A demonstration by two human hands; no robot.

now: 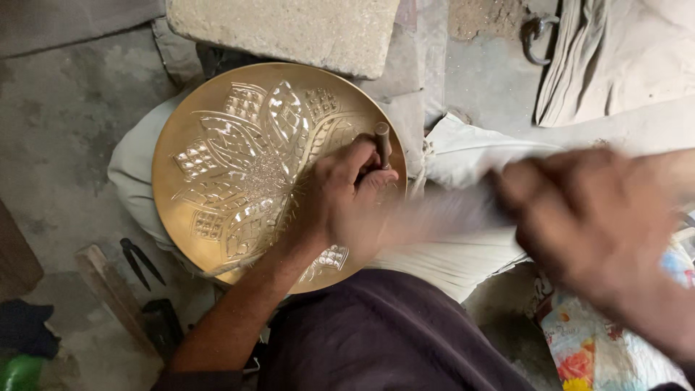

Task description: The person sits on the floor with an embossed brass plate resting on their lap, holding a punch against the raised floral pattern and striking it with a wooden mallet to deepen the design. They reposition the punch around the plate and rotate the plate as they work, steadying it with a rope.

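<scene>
The brass plate was the largest thing in view, a round dish chased with a leaf pattern, propped on a cloth-covered knee with a stone block just beyond its far rim. Most of its pattern lay off the little-finger side of the left hand, and the rim curved under the palm.

The right hand came next, large and smeared with motion. Its fingers were curled around something, and a blurred streak ran from them toward the left hand. It looked like a hammer handle, but the blur hid the tool and how tightly the fingers closed.

The left hand rested on the plate's near right part. Its fingers were wrapped close around a punch, a short dark rod whose blunt top stood up above the thumb and forefinger. The tip was hidden under the fingers.

Smallest were the dark pliers on the floor, well off behind the left wrist.

The main danger seemed to be a blow landing off the punch's small top. It stood just above the knuckles, so a glancing swing could hit the thumb or forefinger. A tilted punch might skid and scar the finished leaves beside the fingertips. The plate sat on soft cloth, so a heavy stroke could rock it and throw the next mark off its line.
</scene>
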